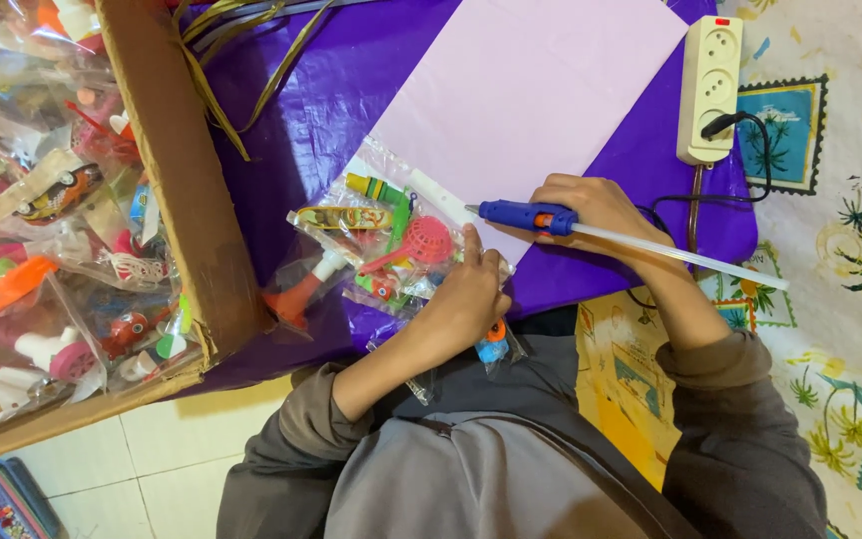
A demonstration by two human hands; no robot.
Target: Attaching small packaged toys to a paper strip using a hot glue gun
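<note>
**— What have your hands got hold of?**

— My right hand [601,208] is wrapped around a blue glue gun [526,215], fingers closed on its body, with a white glue stick [685,258] running out of its back, past my wrist. The nozzle points away from my palm toward my other hand and hovers at the edge of a pale pink sheet of paper [541,80]. My left hand [466,299] lies flat, fingers pressed together, on a clear plastic bag of small toys [381,240], pinning it down; my index fingertip sits just beside the nozzle.

**— Where is that bag, then?**

— Under my left palm and reaching out beyond my fingertips, partly overlapping the near corner of the pink sheet. Inside it I can see a pink round strainer-like toy, a green one and a yellow strip. Both bag and sheet lie on a shiny purple cover [331,90].

**— And round about?**

— Beyond my right hand, a white power strip [710,85] with a black cord [750,160] plugged in; the cord loops back toward my right wrist. Off past my left hand stands a cardboard box [177,170] crammed with more bagged toys. Whether the nozzle touches the paper, I cannot tell.
</note>
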